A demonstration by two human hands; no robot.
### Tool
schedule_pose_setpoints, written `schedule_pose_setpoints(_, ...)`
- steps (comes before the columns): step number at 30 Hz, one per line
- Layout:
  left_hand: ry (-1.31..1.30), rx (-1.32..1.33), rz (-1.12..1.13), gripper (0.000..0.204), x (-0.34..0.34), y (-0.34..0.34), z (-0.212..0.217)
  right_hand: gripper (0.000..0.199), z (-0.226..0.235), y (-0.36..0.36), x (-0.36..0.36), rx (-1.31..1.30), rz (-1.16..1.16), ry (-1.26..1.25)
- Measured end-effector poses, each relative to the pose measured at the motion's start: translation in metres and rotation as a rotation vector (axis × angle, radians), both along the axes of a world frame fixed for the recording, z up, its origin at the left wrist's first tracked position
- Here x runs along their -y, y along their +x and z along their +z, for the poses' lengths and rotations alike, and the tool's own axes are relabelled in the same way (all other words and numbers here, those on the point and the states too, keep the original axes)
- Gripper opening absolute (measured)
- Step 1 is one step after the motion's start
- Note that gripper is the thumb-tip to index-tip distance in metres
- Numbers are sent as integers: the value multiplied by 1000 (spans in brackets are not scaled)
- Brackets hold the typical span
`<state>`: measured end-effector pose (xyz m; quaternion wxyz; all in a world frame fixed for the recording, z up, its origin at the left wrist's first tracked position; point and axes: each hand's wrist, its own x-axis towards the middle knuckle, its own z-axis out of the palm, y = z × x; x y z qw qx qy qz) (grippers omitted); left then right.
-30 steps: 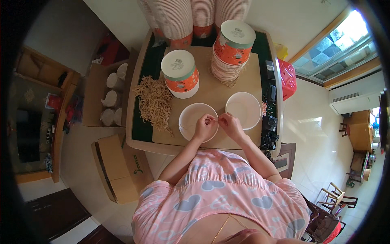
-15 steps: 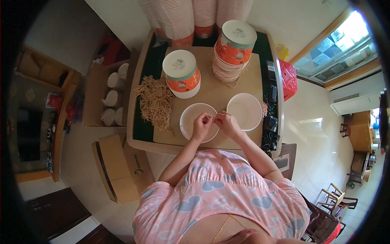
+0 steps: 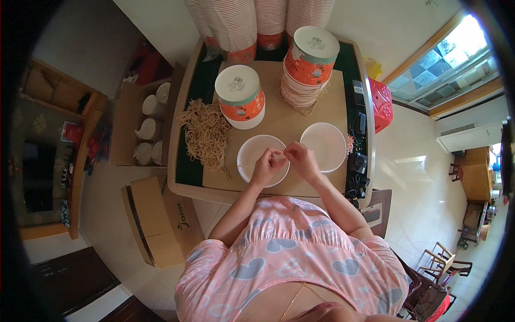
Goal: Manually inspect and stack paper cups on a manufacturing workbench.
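My left hand (image 3: 267,169) is over the right part of an open white paper tub (image 3: 245,156), its fingers pinched together. Close beside it, my right hand (image 3: 302,162) is also pinched, at the near left rim of a second white tub (image 3: 328,142). The fingertips of both hands nearly meet; whatever they hold is too small to make out. Beyond the tubs stands an upside-down orange paper tub (image 3: 242,110) with a teal band. To its left lies a tangled heap of tan cord (image 3: 206,137).
Another upturned orange tub (image 3: 310,67) has pale cords (image 3: 300,96) hanging around the stack below it. Tall wrapped stacks of tubs (image 3: 236,27) line the table's back. Black adapters (image 3: 358,162) sit along the right edge. A carton with white rolls (image 3: 123,123) is left of the table.
My fingertips have drawn slightly apart, the right hand shifting a little up and away from the left. The tubs and cord have stayed in place.
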<state>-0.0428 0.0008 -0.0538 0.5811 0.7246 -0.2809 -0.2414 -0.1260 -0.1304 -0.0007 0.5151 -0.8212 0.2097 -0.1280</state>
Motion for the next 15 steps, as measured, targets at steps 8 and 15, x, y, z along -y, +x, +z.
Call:
schedule_pose_setpoints(8, 131, 168, -88, 13, 0, -3, 12, 8, -2, -7, 5, 26, -68, 188)
schedule_pose_setpoints(15, 59, 109, 6, 15, 17, -7, 16, 6, 3, -9, 4, 67, -37, 128)
